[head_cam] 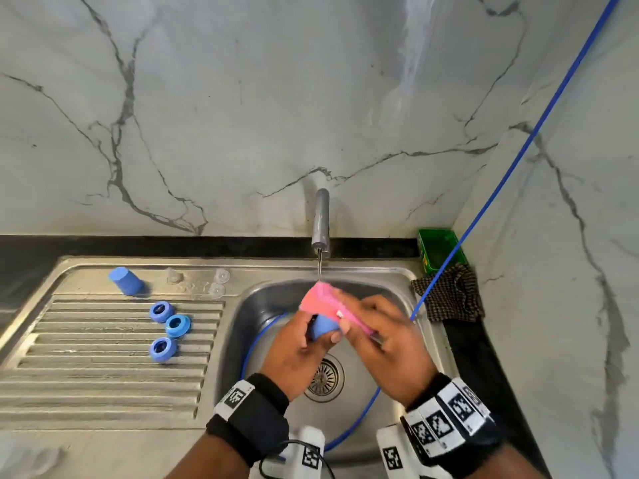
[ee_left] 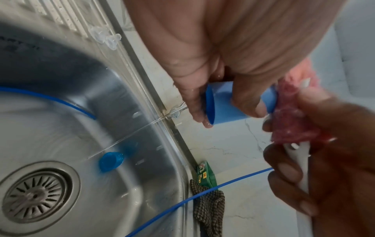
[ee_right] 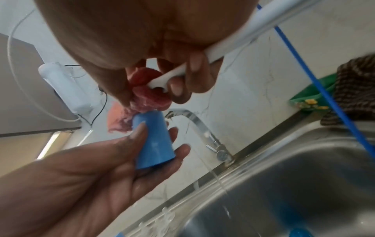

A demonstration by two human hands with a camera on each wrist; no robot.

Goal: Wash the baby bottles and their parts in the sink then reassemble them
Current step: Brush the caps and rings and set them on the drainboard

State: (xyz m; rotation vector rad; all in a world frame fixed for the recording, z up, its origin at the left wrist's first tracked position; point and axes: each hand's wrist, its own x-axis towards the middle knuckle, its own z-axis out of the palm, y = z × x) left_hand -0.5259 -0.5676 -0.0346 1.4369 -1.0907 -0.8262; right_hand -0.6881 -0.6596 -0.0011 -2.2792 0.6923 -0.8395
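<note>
Over the sink basin [head_cam: 262,305] my left hand [head_cam: 313,340] grips a blue bottle cap [head_cam: 323,327] [ee_left: 223,110] [ee_right: 154,141] between thumb and fingers. My right hand [head_cam: 366,328] grips the white handle [ee_right: 233,46] of a pink sponge brush [head_cam: 321,299] [ee_left: 290,121] whose head presses on the cap's closed end. Another blue cap [ee_left: 110,161] lies on the basin floor. The drainboard holds a third blue cap [head_cam: 126,281], three blue rings [head_cam: 178,325] and three clear teats [head_cam: 221,276].
The tap [head_cam: 321,223] runs a thin stream into the basin, above the drain [head_cam: 325,376]. A blue hose [head_cam: 501,181] comes down from the upper right and loops inside the sink. A green box [head_cam: 437,248] and a checked cloth [head_cam: 453,295] sit at the right corner.
</note>
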